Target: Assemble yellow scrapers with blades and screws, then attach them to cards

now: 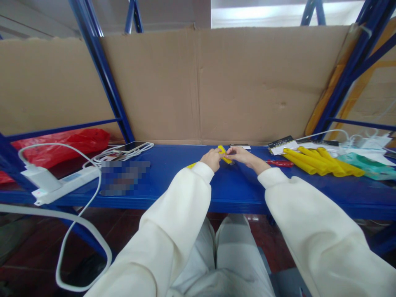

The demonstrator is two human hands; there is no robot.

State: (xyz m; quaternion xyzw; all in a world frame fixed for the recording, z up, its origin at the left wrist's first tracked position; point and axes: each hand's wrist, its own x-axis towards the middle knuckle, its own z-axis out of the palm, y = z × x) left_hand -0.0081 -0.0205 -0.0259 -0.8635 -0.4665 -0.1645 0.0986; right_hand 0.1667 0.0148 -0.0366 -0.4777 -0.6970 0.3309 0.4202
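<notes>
While we sat at the bench, a brown cardboard sheet (pixel 247 82) stood upright as a backdrop behind the blue metal shelf (pixel 173 189). Our white sleeves reached over its front edge. At the left end we noted a red plastic bag (pixel 71 142); in front of it lay a white power strip (pixel 74 181) with a white charger (pixel 43 178) plugged in. Just right of these was a pixelated patch (pixel 125 177), contents unreadable, and behind it a coiled white cable (pixel 108 154). At the right end we recorded a bundle of yellow tubes (pixel 321 161), lying side by side, with a green plastic packet (pixel 366 165) next to them and a black-and-white packet (pixel 282 145) behind their left ends. Our left hand (pixel 213 159) held the small yellow piece (pixel 225 154) in closed fingers; our right hand (pixel 243 156) pinched it narrowly from the other side, thumb and fingertips drawn together. The piece was between both hands, over the middle of the shelf. Between our right wrist and the tubes lay a red-handled tool (pixel 281 163).
</notes>
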